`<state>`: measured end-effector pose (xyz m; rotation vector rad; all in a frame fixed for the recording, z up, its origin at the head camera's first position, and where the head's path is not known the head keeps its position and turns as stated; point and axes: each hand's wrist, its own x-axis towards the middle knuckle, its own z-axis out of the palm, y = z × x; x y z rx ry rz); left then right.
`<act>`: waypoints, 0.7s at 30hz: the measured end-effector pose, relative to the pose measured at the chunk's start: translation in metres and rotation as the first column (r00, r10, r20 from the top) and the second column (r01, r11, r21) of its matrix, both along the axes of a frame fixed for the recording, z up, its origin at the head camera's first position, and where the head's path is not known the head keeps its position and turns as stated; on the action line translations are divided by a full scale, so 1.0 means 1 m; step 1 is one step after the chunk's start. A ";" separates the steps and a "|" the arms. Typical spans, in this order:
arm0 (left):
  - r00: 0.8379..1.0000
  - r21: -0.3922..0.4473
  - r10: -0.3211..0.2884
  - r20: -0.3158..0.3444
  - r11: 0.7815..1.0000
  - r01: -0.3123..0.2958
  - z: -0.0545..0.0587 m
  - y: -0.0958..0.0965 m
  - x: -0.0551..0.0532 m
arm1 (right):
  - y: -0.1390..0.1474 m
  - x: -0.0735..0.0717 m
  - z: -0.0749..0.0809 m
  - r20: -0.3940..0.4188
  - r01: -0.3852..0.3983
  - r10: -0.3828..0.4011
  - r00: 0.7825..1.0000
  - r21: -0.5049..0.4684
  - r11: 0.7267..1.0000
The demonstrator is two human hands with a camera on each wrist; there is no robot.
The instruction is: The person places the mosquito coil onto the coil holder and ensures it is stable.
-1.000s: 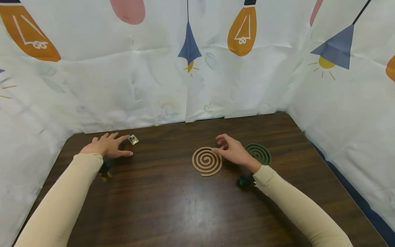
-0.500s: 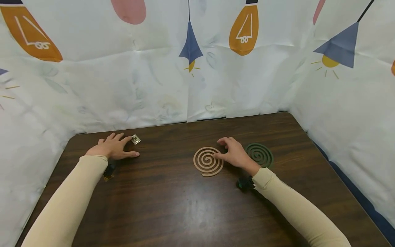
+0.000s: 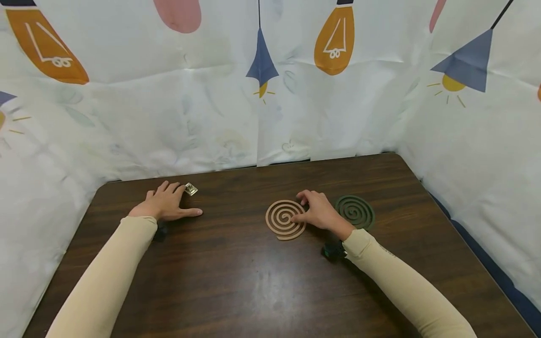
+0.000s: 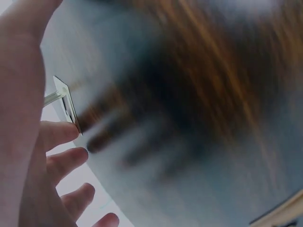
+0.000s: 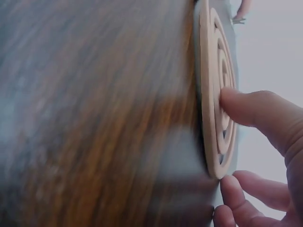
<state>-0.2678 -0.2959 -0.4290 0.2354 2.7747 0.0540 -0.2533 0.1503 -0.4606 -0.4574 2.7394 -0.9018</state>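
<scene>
A tan mosquito coil [image 3: 274, 224] lies flat on the dark wood table, right of its middle. My right hand [image 3: 322, 212] is at its right side, thumb on the coil's top and curled fingertips at the rim, as the right wrist view shows too. Beside that hand lies a dark green mosquito coil [image 3: 354, 209], partly behind the wrist. Far to the left, my left hand [image 3: 166, 204] spreads its fingers low over the table. Its index fingertip touches a small shiny metal coil stand [image 3: 191, 189], whose thin plate [image 4: 66, 101] appears edge-on in the left wrist view.
The dark wood table [image 3: 236, 281] has rounded far corners. Behind it and along both sides hangs white cloth [image 3: 228, 122] printed with bulbs and lamps. Small dark wrist cameras [image 3: 334, 251] sit beneath the wrists.
My left hand has slid right, and the metal stand has shifted slightly right with its fingertip. My right hand has come down, its thumb and fingertips meeting the tan coil.
</scene>
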 end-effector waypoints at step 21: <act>0.991 0.074 0.076 -0.106 0.995 -0.068 -0.016 0.015 0.023 | -0.002 0.007 0.003 0.049 -0.009 0.013 0.999 -0.084 0.996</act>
